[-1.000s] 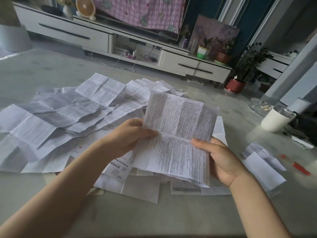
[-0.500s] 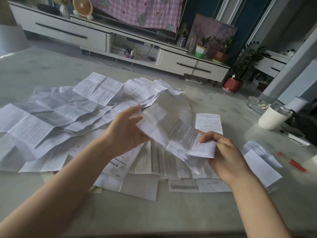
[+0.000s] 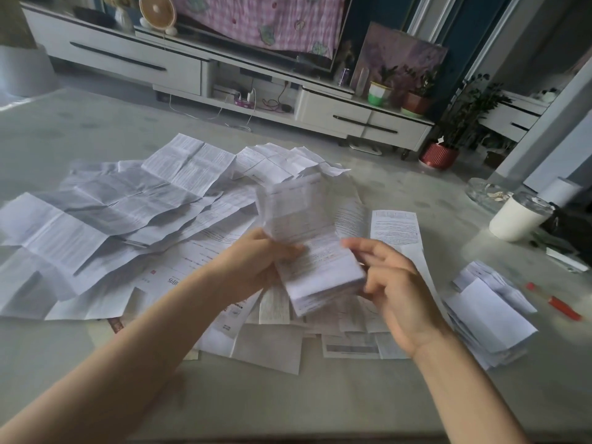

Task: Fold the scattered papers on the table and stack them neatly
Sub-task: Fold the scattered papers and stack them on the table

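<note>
Paper (image 3: 315, 251), half folded, lies between the hands: left hand (image 3: 256, 267) pinches its left edge, right hand (image 3: 400, 283) waits loose-fingered just beside it.

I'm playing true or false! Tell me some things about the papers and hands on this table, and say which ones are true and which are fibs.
1. The left hand holds a partly folded paper. True.
2. The folded stack lies on the left side of the table. False: it lies on the right, near the red pen.
3. A white cup is on the table at the right. True.
4. Every paper is already folded. False: many open sheets lie spread at the left.
</note>
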Tool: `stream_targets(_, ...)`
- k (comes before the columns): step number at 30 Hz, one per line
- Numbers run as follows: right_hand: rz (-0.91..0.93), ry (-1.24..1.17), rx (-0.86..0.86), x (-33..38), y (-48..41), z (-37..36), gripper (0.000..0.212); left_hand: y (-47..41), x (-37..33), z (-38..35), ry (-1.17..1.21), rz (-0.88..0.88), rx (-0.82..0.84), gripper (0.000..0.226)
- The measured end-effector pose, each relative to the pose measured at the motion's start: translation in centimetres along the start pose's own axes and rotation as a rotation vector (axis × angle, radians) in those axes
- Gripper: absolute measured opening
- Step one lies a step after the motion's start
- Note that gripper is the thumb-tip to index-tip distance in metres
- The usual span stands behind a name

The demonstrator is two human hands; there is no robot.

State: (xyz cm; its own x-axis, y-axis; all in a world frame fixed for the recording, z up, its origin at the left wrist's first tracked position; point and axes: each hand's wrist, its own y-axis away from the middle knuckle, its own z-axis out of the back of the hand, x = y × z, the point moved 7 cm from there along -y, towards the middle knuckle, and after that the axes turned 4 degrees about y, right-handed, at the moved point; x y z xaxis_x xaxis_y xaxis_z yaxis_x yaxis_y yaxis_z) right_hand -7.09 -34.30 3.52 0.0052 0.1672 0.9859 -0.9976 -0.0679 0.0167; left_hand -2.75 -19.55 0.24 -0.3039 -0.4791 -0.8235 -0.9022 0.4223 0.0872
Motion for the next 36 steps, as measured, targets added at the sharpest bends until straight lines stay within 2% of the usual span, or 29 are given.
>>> stream_targets(3,-0.076,-0.055,0.019,-0.2,-0.1,-0.2,0.055,0.2,-0.3,-0.2,-0.058,-0.016,0.022,0.03)
stream_targets(5,-0.093,-0.058,0.047,0.2,0.1,-0.5,0.044,0.3,-0.7,-0.3,-0.065,-0.022,0.034,0.031)
stream_targets(8,-0.086,0.086,0.008,0.4,0.3,-0.3,0.027,0.5,-0.8,-0.7,-0.075,-0.003,0.065,0.03)
stream_targets(12,-0.053,0.158,0.063,-0.2,0.3,-1.4,0.033,0.6,-0.5,-1.1,-0.079,-0.02,0.06,0.016)
stream_targets(16,-0.064,0.165,0.12,-0.4,0.4,-2.0,0.035,0.5,-0.3,-0.5,-0.046,-0.014,-0.017,0.012)
stream_targets(18,-0.094,0.188,0.15,-0.4,0.6,-1.9,0.039,0.6,-0.4,-0.8,-0.063,-0.009,-0.005,0.013)
stream_targets(20,-0.099,0.193,0.098,-0.1,0.6,-1.2,0.038,0.7,-0.6,-1.2,-0.09,-0.01,0.038,0.014)
stream_targets(24,-0.049,0.131,-0.008,0.4,0.2,-0.7,0.012,1.0,-0.1,-2.1,-0.143,0.029,0.125,0.021)
stream_targets(26,-0.053,0.121,-0.052,0.2,0.0,-0.4,0.006,1.0,-0.1,-2.2,-0.129,0.047,0.126,0.021)
stream_targets(29,-0.074,0.043,-0.098,-0.1,0.0,0.0,0.017,1.1,-0.3,-2.3,-0.1,0.048,0.069,0.023)
stream_targets(32,-0.091,-0.034,-0.063,-0.2,0.2,-0.1,0.021,1.2,-0.7,-1.8,-0.096,0.0,-0.05,0.043)
stream_targets(35,-0.038,-0.016,-0.111,-0.3,0.2,0.2,0.036,0.7,0.0,-1.5,0.059,0.086,-0.045,0.022)
stream_targets(36,0.004,-0.009,-0.147,-0.3,0.0,0.5,0.041,0.7,0.2,-1.4,0.075,0.117,-0.043,0.022)
